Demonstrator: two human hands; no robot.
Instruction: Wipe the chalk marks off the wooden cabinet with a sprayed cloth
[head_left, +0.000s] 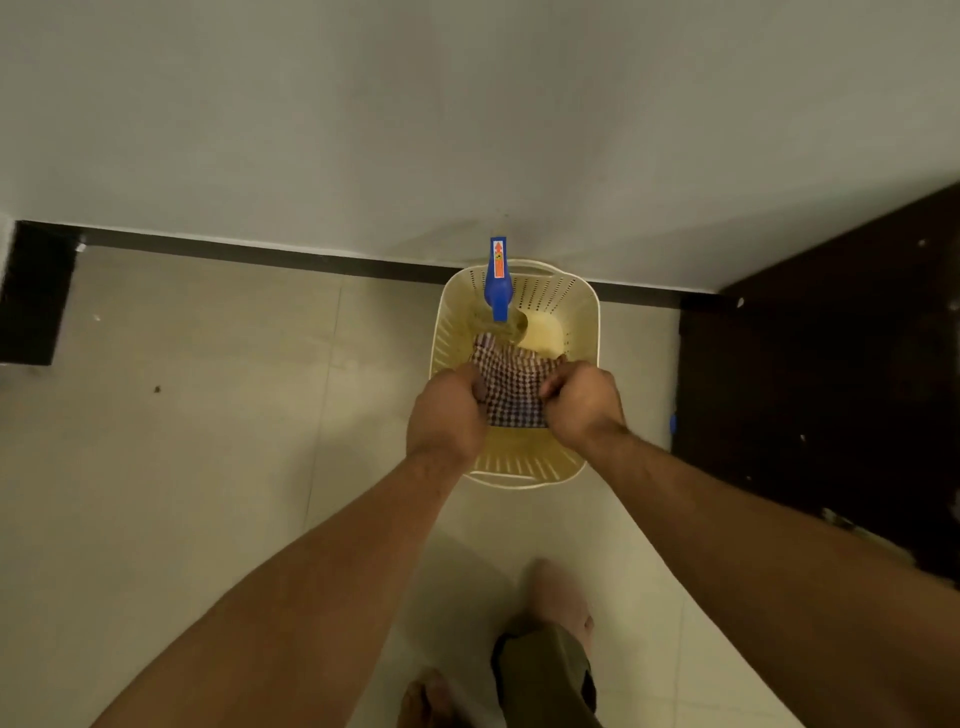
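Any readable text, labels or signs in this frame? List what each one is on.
No legible words anywhere.
Blue spray bottle head: an orange sticker with an upward arrow and a small dark mark below it; any print is too small to read.
Cream basket, checked cloth, dark wooden cabinet: no text visible.

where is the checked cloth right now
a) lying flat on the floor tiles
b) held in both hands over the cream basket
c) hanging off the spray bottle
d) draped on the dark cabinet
b: the left hand and right hand each grip a side of the checked cloth above the cream basket, with the blue-topped spray bottle standing inside it.
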